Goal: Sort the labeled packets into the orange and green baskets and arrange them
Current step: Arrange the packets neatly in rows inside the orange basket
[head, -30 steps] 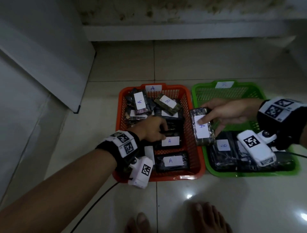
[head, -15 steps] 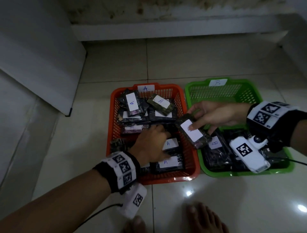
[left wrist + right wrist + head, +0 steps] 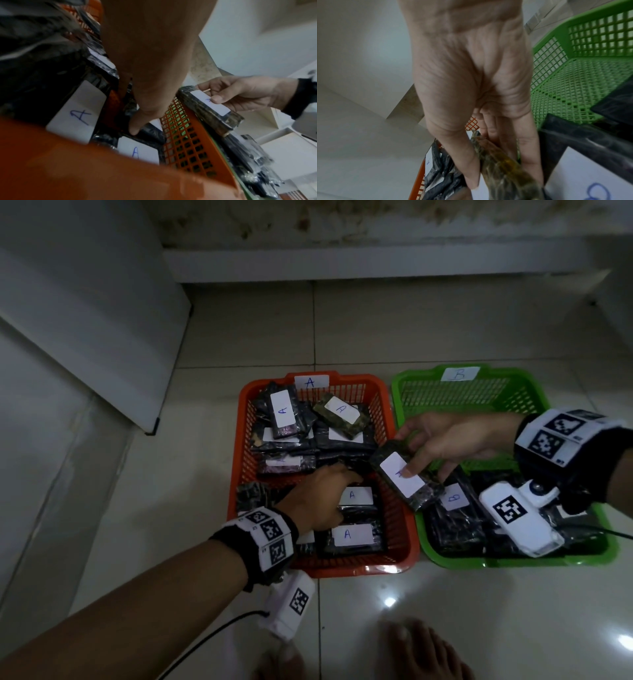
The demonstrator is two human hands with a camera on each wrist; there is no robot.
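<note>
The orange basket, tagged A, holds several dark packets with white A labels. To its right the green basket, tagged B, holds dark packets, one showing a B label. My right hand pinches a dark packet with an A label, thumb on the label, tilted above the orange basket's right rim. The left wrist view shows that packet just over the mesh wall. My left hand lies inside the orange basket, and a straight finger presses on a packet there.
Both baskets stand side by side on a glossy tiled floor. A white panel leans at the left and a low white ledge runs along the back. Bare feet and a black cable are near the bottom edge.
My right hand has carried the A packet leftward from the green basket's edge to over the orange basket's right rim and turned it slantwise. My left hand stays in the orange basket.
</note>
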